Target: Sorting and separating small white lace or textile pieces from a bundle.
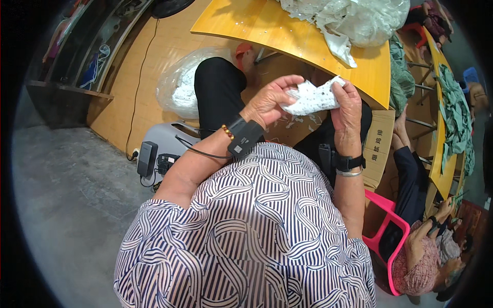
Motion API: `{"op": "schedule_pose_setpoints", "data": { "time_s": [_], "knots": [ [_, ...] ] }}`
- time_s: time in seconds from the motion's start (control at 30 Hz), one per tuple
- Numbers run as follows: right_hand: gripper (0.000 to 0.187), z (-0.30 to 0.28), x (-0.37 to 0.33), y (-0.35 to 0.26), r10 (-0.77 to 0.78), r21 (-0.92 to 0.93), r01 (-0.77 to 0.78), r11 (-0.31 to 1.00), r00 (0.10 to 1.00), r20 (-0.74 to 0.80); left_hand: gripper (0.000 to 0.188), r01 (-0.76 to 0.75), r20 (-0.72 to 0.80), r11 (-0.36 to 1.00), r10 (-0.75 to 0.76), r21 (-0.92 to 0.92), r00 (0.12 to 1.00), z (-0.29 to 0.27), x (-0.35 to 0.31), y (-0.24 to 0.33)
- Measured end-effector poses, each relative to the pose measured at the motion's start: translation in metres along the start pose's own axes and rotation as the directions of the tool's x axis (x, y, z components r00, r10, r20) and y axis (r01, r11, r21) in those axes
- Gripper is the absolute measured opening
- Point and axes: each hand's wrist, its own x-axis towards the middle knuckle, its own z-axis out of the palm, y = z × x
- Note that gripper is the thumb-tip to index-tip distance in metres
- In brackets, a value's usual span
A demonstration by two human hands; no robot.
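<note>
A small piece of white cloth with dark spots or holes (313,98) is stretched between my two hands, above my lap. My left hand (268,101) pinches its left end between the thumb and fingers. At the other end, the thumb and curled fingers of my right hand (348,109) grip a raised edge. Beyond the hands, a heap of similar white cloth and clear plastic (359,20) lies on the yellow table (287,32), with one strip hanging toward its near edge.
A clear plastic bag of white pieces (179,84) sits on the floor beside my left knee. Right of me are a cardboard box (379,146), a pink chair (386,215) with a seated person, and another table with green cloth (456,118). A black cable (139,87) crosses the floor.
</note>
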Motion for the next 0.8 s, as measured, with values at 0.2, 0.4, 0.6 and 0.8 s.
{"op": "schedule_pose_setpoints", "data": {
  "time_s": [0.2, 0.4, 0.6, 0.8],
  "knots": [
    [0.016, 0.017, -0.002, 0.002, -0.085, -0.007, 0.085, 0.996, 0.996, -0.036, 0.048, -0.339, 0.002, 0.936, 0.341, 0.095, 0.94, 0.012, -0.004, 0.026],
    [0.02, 0.014, 0.004, -0.001, -0.049, 0.037, 0.048, 0.998, 0.999, 0.02, 0.048, -0.358, -0.08, 0.92, 0.374, 0.162, 0.924, 0.006, -0.004, 0.034],
    [0.017, 0.015, 0.004, -0.002, 0.024, 0.128, -0.038, 0.991, 0.994, 0.109, 0.05, -0.327, -0.036, 0.93, 0.338, 0.169, 0.941, -0.006, -0.01, 0.029],
    [0.016, 0.021, 0.012, -0.002, 0.093, 0.137, -0.12, 0.983, 0.978, 0.188, 0.04, -0.098, -0.201, 0.994, 0.105, 0.042, 0.974, -0.043, -0.015, 0.017]
  ]
}}
